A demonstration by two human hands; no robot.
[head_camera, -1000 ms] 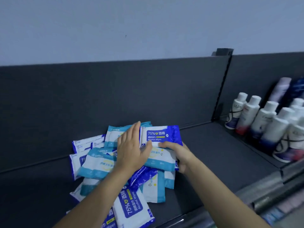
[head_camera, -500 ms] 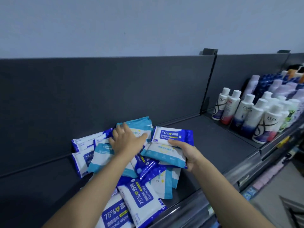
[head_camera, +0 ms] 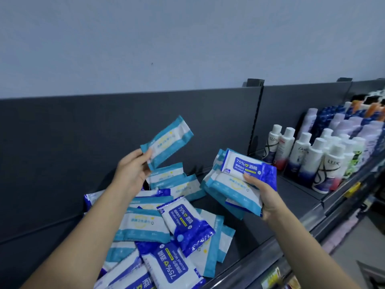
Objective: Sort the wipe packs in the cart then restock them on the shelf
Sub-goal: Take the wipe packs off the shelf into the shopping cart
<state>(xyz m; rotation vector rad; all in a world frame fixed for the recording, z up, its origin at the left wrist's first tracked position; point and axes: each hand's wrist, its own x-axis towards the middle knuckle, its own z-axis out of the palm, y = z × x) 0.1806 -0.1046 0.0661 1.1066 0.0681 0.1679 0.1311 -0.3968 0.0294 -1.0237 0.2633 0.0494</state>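
Observation:
A loose heap of wipe packs (head_camera: pixel 166 230) lies on the dark grey shelf (head_camera: pixel 262 222), light blue packs mixed with dark blue alcohol-wipe packs. My left hand (head_camera: pixel 131 174) pinches one light blue pack (head_camera: pixel 168 140) by its corner and holds it up above the heap. My right hand (head_camera: pixel 264 195) grips a stack of packs (head_camera: pixel 231 184) to the right of the heap, a dark blue alcohol pack (head_camera: pixel 250 165) lying on top of light blue ones.
White shampoo and body-wash bottles (head_camera: pixel 318 159) stand in rows on the adjoining shelf section at the right, past a vertical divider post (head_camera: pixel 255 119). The shelf's dark back panel (head_camera: pixel 104 130) rises behind the heap. The shelf's front rail (head_camera: pixel 291 240) runs diagonally at lower right.
My left hand has lifted a light blue pack up out of the heap. My right hand has raised its stack and moved it to the right. The view has swung right.

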